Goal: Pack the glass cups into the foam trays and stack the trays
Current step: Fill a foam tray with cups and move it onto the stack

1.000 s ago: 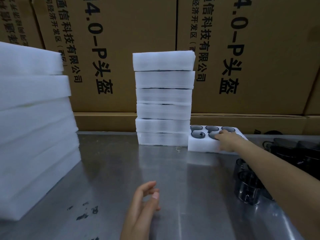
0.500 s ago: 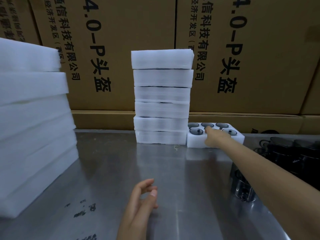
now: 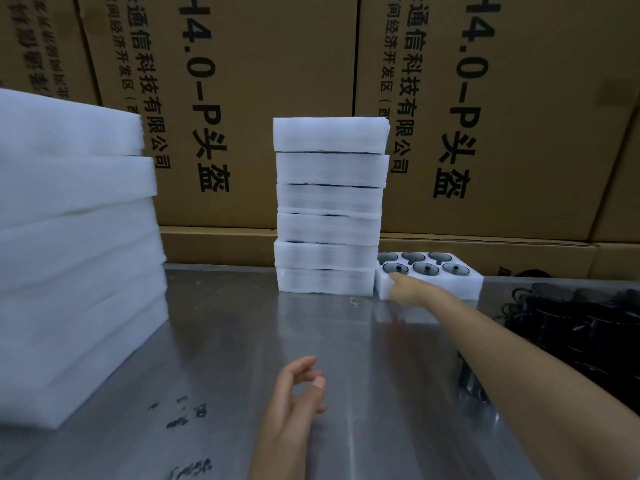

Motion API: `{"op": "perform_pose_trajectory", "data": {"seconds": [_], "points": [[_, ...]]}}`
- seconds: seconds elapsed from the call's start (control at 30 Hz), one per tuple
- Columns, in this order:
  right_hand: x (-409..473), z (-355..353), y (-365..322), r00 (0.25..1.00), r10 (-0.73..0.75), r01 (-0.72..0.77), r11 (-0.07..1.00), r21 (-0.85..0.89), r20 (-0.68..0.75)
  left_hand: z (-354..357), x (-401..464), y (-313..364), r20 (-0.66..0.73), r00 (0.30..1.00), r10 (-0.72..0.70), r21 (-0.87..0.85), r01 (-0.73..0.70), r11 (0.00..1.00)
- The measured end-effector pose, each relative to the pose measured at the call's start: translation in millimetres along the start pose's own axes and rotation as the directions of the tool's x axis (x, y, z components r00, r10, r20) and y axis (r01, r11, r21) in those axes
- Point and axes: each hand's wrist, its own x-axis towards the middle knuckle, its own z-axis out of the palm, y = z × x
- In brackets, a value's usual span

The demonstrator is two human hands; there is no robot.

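Right of centre, I see the right hand (image 3: pixel 410 289) stretched out, fingertips touching the near left edge of the foam tray (image 3: pixel 460 284) and grasping nothing; how far its grip is spread I cannot tell. Six glass cups (image 3: pixel 426 268) fill that tray, which sits just beside the tray stack (image 3: pixel 329 206) on the worktop (image 3: pixel 225 341). At lower centre, the left hand (image 3: pixel 298 396) hovers loosely curled, empty.

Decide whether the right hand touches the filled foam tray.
Touching. The head view shows the right hand with its fingers resting against the front left edge of the filled tray, no gap between them.
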Motion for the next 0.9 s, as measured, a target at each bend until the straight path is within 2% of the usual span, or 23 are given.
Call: {"op": "perform_pose_trajectory", "data": {"seconds": [0.3, 0.4, 0.47, 0.5, 0.57, 0.63, 0.77, 0.9], "points": [[9, 14, -15, 0.999, 0.021, -0.027, 0.966, 0.257, 0.027, 3, 1, -3, -0.003, 0.999, 0.033, -0.007, -0.033, 0.999], [-11, 23, -15, 0.998, 0.029, -0.042, 0.976, 0.216, 0.063, 3, 0, -4, -0.001, 0.999, 0.033, -0.039, -0.033, 0.999], [-30, 40, -17, 0.998, 0.029, -0.014, 0.957, 0.291, -0.048, 2, -1, -3, 0.003, 0.999, 0.038, -0.051, -0.038, 0.998], [-42, 51, -19, 0.988, 0.049, 0.011, 0.922, 0.387, -0.144, 2, -2, -3, -0.001, 0.999, 0.043, -0.051, -0.043, 0.998], [-69, 74, -24, 0.937, 0.167, 0.063, 0.783, 0.619, -0.307, 2, -2, -2, -0.037, 0.998, 0.047, -0.059, -0.050, 0.997], [-97, 86, -28, 0.905, 0.228, 0.134, 0.650, 0.748, -0.360, 1, -1, -2, -0.084, 0.995, 0.045, -0.062, -0.050, 0.997], [-158, 92, -29, 0.918, 0.155, 0.194, 0.628, 0.753, -0.366, 2, -6, 5, -0.143, 0.988, 0.060, 0.005, -0.060, 0.998], [-213, 94, -18, 0.900, 0.193, 0.226, 0.558, 0.798, -0.390, 3, -28, 13, -0.238, 0.968, 0.080, 0.042, -0.072, 0.997]]}}
